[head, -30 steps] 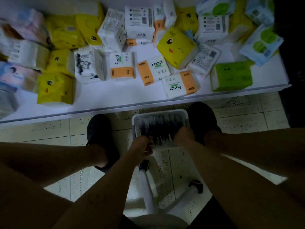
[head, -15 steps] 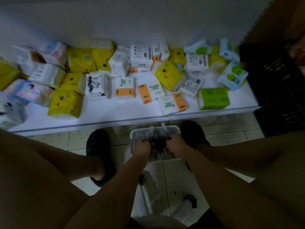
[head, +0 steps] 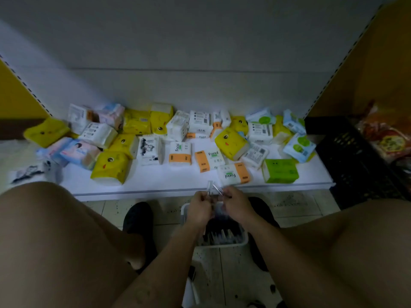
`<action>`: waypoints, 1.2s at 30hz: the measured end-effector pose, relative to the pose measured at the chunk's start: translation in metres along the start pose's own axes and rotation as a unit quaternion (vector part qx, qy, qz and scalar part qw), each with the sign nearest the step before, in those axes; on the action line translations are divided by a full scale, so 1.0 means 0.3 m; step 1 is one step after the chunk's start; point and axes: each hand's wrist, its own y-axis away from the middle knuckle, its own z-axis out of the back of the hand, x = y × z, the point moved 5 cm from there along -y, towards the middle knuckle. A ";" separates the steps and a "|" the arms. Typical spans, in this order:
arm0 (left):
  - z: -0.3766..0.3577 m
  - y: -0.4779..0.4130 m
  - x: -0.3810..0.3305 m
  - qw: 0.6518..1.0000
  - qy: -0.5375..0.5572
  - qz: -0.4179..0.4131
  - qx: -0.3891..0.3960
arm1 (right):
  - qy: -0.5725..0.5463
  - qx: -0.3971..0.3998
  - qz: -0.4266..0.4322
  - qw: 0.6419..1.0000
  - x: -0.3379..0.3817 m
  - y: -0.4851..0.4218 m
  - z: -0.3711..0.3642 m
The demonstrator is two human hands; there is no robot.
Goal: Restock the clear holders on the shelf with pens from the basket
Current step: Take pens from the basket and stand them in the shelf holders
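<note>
A dim view looking down from a seated person's head at their own bare knees and forearms. Both hands meet just in front of the shelf's [head: 178, 181] front edge, near its middle. The left hand [head: 200, 207] and right hand [head: 238, 205] have their fingers curled around a small bundle of pens [head: 214, 189], whose pale ends stick up between the hands; the picture is too blurred to count them. Directly below, on the tiled floor between two dark shoes [head: 138, 218], sits a white basket [head: 222, 245] with more dark pens lying side by side in it. The shelf carries scattered tissue packs [head: 231, 174] in yellow, white, orange and green from its back edge to its front edge; no clear holders are in sight. A black crate [head: 347, 156] stands off the shelf's right edge. The pens are likely light, stiff and smooth, so a loose bundle could fan out or slip. Gripping around the middle of the barrels, with the ends squared up, would probably keep them together for dropping into a holder.
</note>
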 end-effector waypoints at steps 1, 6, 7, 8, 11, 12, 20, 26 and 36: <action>0.006 0.003 -0.024 1.000 -0.003 -0.016 -0.009 | 0.000 -0.014 0.014 1.000 0.020 0.003 0.011; 0.022 0.021 -0.158 0.990 -0.023 -0.141 -0.019 | -0.058 -0.067 0.087 0.992 0.149 0.037 0.067; 0.026 0.027 -0.183 0.986 -0.022 -0.162 -0.023 | -0.092 -0.069 0.092 0.989 0.172 0.048 0.072; 0.034 0.031 -0.208 0.983 -0.019 -0.180 -0.033 | -0.124 -0.070 0.095 0.985 0.197 0.057 0.075; 0.065 0.040 -0.301 0.974 0.007 -0.215 -0.074 | -0.158 -0.089 0.133 0.974 0.284 0.067 0.104; 0.076 0.042 -0.335 0.972 0.022 -0.221 -0.081 | -0.153 -0.101 0.157 0.971 0.320 0.069 0.120; 0.167 0.143 -0.678 0.940 0.016 -0.333 -0.076 | -0.108 -0.140 0.311 0.934 0.646 0.135 0.287; 0.225 0.319 -0.936 0.895 -0.043 -0.440 -0.054 | -0.084 -0.131 0.423 0.893 0.885 0.270 0.405; 0.301 0.583 -1.282 0.801 -0.103 -0.585 -0.075 | -0.082 -0.140 0.531 0.831 1.206 0.449 0.554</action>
